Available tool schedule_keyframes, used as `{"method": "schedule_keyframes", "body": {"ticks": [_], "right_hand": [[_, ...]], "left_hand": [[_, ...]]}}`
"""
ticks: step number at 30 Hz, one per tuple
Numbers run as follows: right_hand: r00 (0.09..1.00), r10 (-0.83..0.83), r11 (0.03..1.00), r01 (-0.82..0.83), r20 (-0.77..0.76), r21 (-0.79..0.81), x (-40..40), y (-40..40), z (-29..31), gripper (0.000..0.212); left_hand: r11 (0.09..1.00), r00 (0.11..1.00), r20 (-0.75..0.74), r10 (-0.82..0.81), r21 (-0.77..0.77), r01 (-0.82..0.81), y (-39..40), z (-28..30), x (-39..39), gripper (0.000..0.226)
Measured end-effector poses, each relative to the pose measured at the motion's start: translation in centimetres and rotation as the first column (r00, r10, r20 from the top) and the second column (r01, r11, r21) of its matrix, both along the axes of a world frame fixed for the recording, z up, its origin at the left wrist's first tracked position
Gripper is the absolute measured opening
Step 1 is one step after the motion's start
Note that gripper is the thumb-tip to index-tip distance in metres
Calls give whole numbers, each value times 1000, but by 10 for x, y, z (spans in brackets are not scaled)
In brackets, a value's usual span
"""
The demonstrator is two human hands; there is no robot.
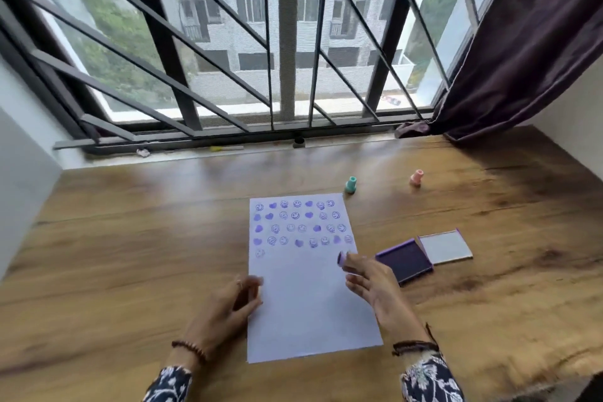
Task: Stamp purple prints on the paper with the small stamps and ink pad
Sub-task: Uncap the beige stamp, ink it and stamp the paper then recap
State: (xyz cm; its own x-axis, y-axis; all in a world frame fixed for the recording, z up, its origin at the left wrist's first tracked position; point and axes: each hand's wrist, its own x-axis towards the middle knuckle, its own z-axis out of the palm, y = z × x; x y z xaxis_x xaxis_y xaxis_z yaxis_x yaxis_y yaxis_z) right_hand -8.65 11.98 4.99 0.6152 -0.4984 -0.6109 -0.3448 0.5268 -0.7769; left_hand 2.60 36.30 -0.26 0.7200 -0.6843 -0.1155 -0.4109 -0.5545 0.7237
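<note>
1. A small purple stamp (342, 259) is pinched in the fingertips of the right hand (378, 290), tipped on its side over the right edge of the paper (310, 310), between the printed rows and the ink pad (406, 261).
2. The left hand (225, 310) is laid at the paper's left edge with fingers loosely curled and nothing gripped; the sheet is likely being steadied so it cannot slide under a press.
3. The upper part of the paper is filled with rows of purple smiley faces and hearts; a fifth row is only begun, one faint face at its left, and the lower half is bare.
4. The ink pad is kept open just beside the paper on the right, its lid (445, 248) lying next to it, presumably for quick re-inking.
5. A green stamp (350, 184) and a pink stamp (416, 177) are parked upright on the table (130, 238) beyond the paper, apart and out of the way.
6. Judging by that faint print, fresh ink seems to be needed.
</note>
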Motion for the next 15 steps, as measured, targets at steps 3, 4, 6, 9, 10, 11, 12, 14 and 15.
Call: {"method": "schedule_keyframes", "body": {"ticks": [3,4,6,9,10,11,12,14,15], "right_hand": [[995,93,995,-92,31,-28,7,21,-5,7],[994,106,994,-105,40,-31,9,27,-7,7],[992,116,993,-114,51,-41,13,38,-10,6],[981,179,982,-173,77,-73,17,53,-14,6],[974,211,974,-203,76,-102,18,58,-15,8],[968,242,962,-231,63,-146,19,63,-16,9],[963,267,945,-255,36,-205,21,67,-17,10],[952,300,876,-299,-58,-378,28,76,-17,10],[941,314,804,-334,-127,-492,33,80,-16,10]], "left_hand": [[995,996,0,85,-48,-85,-9,-2,-22,27],[988,990,7,141,-56,-141,-14,-3,-31,26],[964,963,53,263,-45,-261,-26,-5,-53,26],[958,958,55,282,-67,-279,-39,-10,-78,27],[961,962,53,269,-76,-265,-39,-12,-80,28],[962,963,54,265,-86,-260,-37,-13,-79,29],[958,960,57,275,-101,-268,-32,-14,-74,30],[937,944,50,326,-152,-315,-20,-13,-58,29],[925,937,39,348,-179,-337,-14,-12,-49,28]]}}
